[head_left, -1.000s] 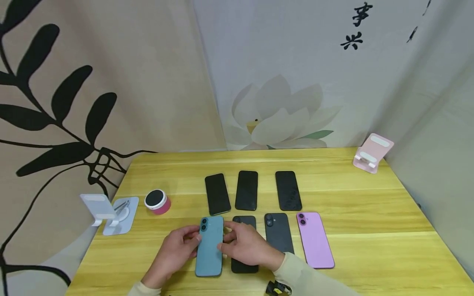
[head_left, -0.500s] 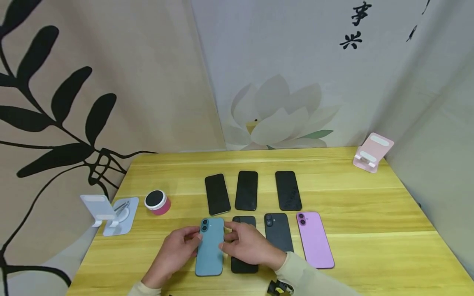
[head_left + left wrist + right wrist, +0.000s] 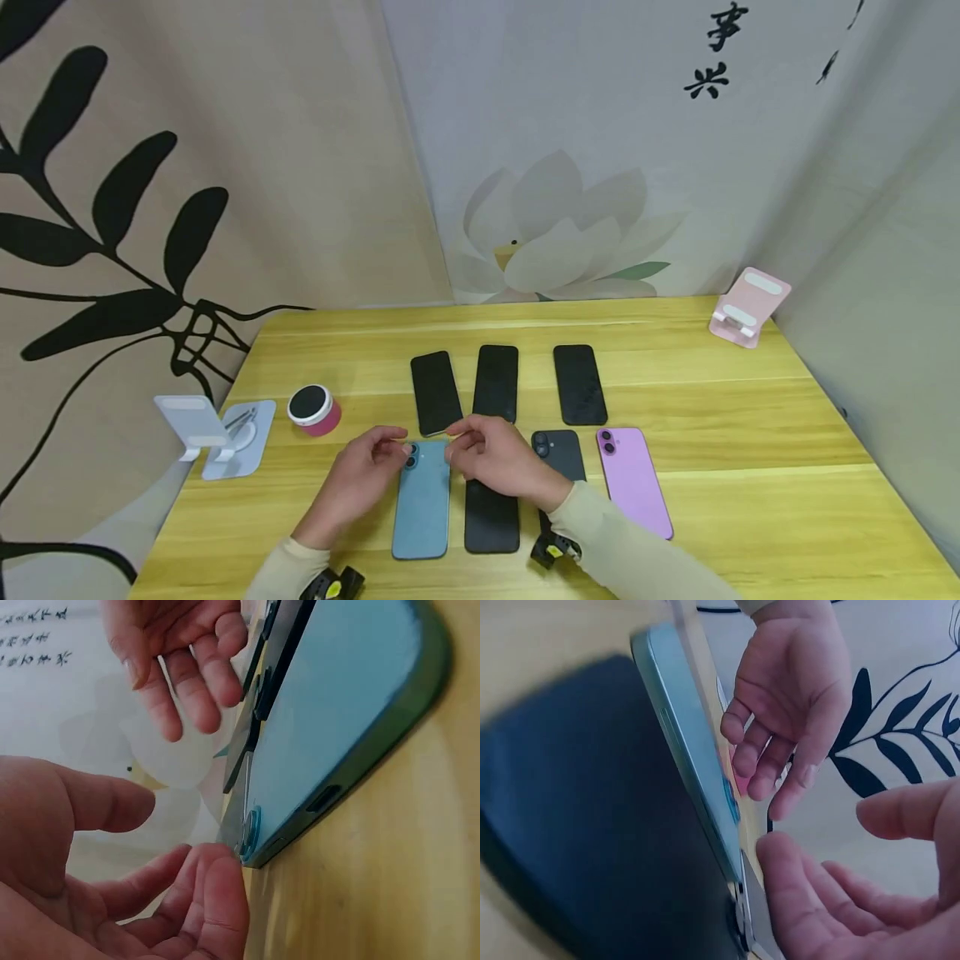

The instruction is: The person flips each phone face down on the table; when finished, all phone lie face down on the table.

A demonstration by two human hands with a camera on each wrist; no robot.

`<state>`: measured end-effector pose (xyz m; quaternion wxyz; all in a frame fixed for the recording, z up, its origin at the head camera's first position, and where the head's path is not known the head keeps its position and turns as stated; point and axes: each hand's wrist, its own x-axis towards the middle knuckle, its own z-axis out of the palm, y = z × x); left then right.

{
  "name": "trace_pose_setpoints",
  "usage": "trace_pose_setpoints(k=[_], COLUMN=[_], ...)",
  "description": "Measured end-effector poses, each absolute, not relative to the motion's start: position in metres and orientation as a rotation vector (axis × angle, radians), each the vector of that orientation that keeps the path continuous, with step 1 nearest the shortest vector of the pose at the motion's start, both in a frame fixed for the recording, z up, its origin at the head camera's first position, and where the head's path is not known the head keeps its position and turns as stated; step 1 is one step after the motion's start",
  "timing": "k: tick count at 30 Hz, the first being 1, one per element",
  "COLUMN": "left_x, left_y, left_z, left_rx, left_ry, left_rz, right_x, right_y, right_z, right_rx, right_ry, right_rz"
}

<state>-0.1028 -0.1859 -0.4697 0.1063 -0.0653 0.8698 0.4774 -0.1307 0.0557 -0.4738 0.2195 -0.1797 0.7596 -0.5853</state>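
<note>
A teal phone (image 3: 420, 510) lies back up on the wooden table, its two camera lenses at the far left corner. My left hand (image 3: 366, 473) hovers by that corner with fingers loosely bent; in the left wrist view its thumb stands apart from the fingers and nothing is between them. By the far right corner is my right hand (image 3: 504, 460), also holding nothing, its thumb apart from the fingers in the right wrist view. That hand covers the upper part of a black phone (image 3: 492, 525). A dark grey phone (image 3: 564, 452) is partly hidden behind the right forearm.
A purple phone (image 3: 637, 483) lies to the right. Behind are three black-screened phones, a left one (image 3: 437, 392), a middle one (image 3: 496, 382) and a right one (image 3: 581, 385). A pink-and-white jar (image 3: 315, 410) and a white stand (image 3: 242, 442) are left; a pink stand (image 3: 750, 307) is back right.
Both hands have let go of the teal phone's sides and moved toward its far end, fingers loosening. The phone stays where it was. The head view has shifted slightly.
</note>
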Motion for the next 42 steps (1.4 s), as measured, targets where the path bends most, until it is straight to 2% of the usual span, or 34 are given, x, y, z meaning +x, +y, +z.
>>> trace_pose_setpoints(k=[10, 18, 42], left_x=[-0.137, -0.158, -0.174], left_y=[-0.183, -0.181, -0.173], left_z=[-0.481, -0.481, -0.484], left_rx=[-0.239, -0.282, -0.384], left_ry=[2.427, 2.366, 2.216], left_rz=[1.660, 1.674, 1.854], right_x=[-0.166, -0.183, -0.194], right_y=[0.043, 0.036, 0.030], right_z=[-0.476, -0.482, -0.485], right_rx=[-0.491, -0.445, -0.318], right_ry=[2.360, 2.389, 2.349], right_rz=[-1.577, -1.565, -1.605])
